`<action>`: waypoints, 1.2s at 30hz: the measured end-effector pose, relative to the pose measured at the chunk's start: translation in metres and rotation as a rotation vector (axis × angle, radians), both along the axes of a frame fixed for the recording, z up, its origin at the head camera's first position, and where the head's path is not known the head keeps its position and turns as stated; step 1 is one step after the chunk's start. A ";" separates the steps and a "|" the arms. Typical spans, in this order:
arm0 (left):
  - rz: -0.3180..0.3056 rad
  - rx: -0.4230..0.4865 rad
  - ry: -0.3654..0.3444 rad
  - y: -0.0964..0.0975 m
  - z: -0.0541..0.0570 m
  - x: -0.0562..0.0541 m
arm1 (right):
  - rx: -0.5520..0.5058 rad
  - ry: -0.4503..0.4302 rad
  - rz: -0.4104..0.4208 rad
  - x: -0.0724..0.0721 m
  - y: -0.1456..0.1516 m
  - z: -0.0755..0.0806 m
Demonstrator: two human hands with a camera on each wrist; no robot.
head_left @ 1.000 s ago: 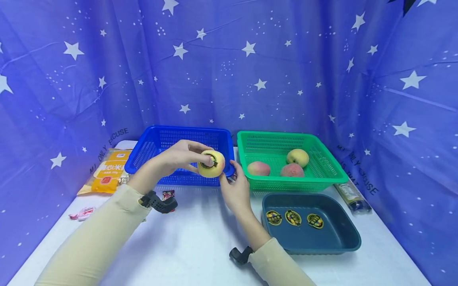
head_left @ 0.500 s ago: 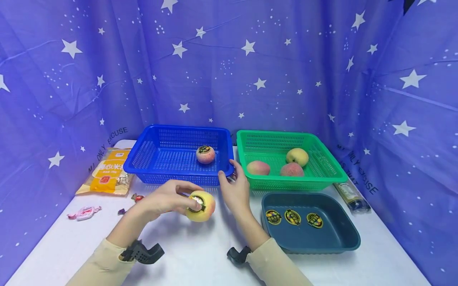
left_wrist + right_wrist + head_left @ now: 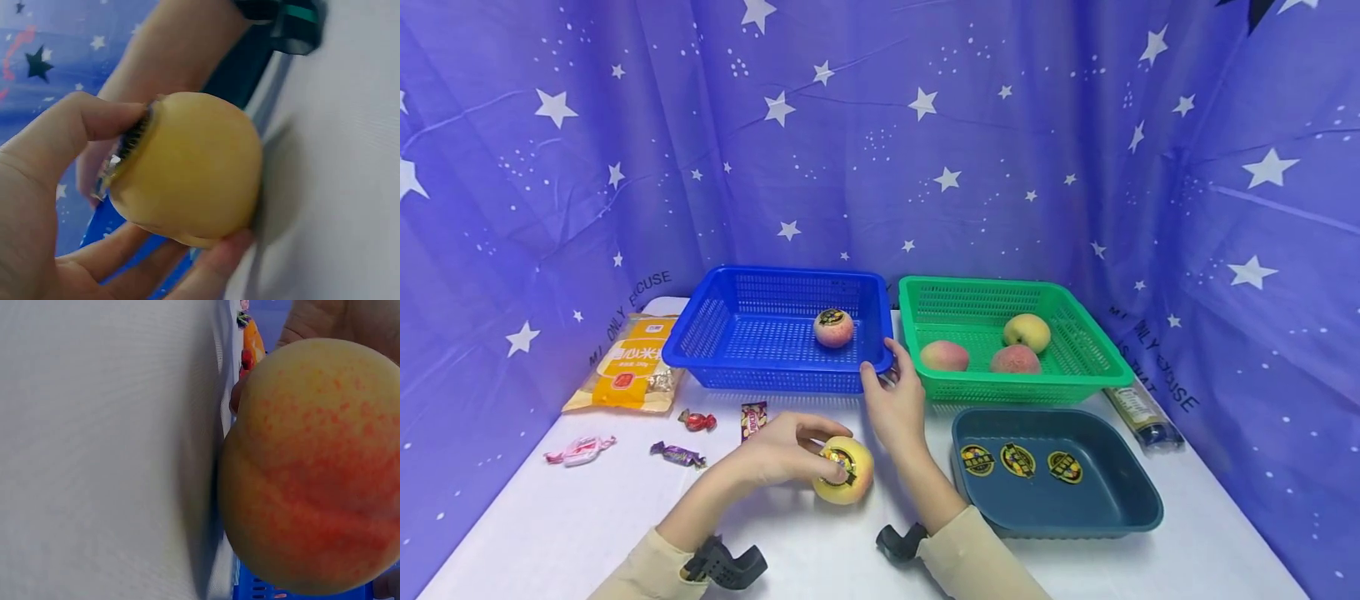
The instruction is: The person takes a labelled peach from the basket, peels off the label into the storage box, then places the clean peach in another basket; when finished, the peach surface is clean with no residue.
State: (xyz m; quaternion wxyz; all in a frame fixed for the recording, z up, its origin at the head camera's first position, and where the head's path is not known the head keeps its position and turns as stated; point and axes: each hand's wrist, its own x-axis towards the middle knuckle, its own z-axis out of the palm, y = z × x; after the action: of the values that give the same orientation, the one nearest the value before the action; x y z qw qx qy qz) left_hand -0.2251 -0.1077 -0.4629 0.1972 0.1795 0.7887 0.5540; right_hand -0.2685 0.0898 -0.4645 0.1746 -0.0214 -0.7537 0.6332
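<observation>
A yellow peach with a black-and-gold sticker is pinched in my left hand, low over the white table. The left wrist view shows the thumb against the sticker and fingers on the peach's other side. Whether its underside touches the table I cannot tell. My right hand grips the near right corner of the blue basket between thumb and forefinger. Inside that basket sits a pink peach with a similar sticker on top. The held peach covers much of the right wrist view.
A green basket holds three peaches. Before it stands a dark tray with three round stickers on its floor. Several wrapped candies and a yellow snack bag lie at the left. A clear-wrapped packet lies far right.
My left hand has brought the yellow peach from over the blue basket down toward the table, then slightly right. The stickered peach in the basket now shows. My right hand has stayed at the corner.
</observation>
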 end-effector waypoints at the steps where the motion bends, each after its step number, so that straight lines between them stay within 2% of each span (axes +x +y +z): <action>1: 0.001 0.007 0.014 0.002 -0.001 0.001 | 0.000 0.004 0.001 0.000 0.000 0.000; 4: -0.005 0.028 0.085 0.005 -0.006 0.002 | 0.007 0.012 0.000 0.001 0.000 0.001; 7: -0.030 0.080 0.141 0.006 -0.016 -0.001 | 0.021 -0.004 0.003 0.003 0.000 0.002; 10: -0.072 0.151 0.161 0.007 -0.025 -0.004 | 0.043 -0.047 0.011 0.006 0.001 0.006; 12: -0.103 0.186 0.168 0.008 -0.029 -0.006 | 0.077 -0.089 0.035 0.011 0.004 0.014; 14: -0.115 0.197 0.172 0.009 -0.030 -0.008 | 0.165 -0.148 0.070 0.019 0.009 0.027; 18: -0.104 0.190 0.145 0.010 -0.031 -0.009 | 0.447 -0.218 0.119 0.040 0.025 0.059; 20: -0.105 0.193 0.123 0.010 -0.031 -0.009 | 0.560 -0.204 0.119 0.049 0.034 0.072; 23: -0.133 0.201 0.104 0.010 -0.031 -0.009 | 0.629 -0.139 0.142 0.059 0.044 0.082; 26: -0.166 0.196 0.101 0.009 -0.032 -0.008 | 0.656 -0.061 0.277 0.063 0.051 0.084; 31: -0.154 0.163 0.136 0.007 -0.032 -0.005 | 0.742 0.083 0.619 0.063 0.052 0.075; 33: -0.136 0.160 0.128 0.006 -0.032 -0.004 | 0.771 0.128 0.699 0.061 0.049 0.070; 36: -0.121 0.169 0.095 0.004 -0.031 -0.003 | 0.796 0.139 0.738 0.059 0.044 0.065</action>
State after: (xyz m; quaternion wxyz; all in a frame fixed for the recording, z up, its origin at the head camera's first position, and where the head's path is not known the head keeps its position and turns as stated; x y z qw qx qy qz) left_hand -0.2284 -0.1039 -0.4944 0.1770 0.2686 0.7354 0.5964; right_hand -0.2097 0.1335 -0.3998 -0.0154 0.3541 -0.8793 0.3181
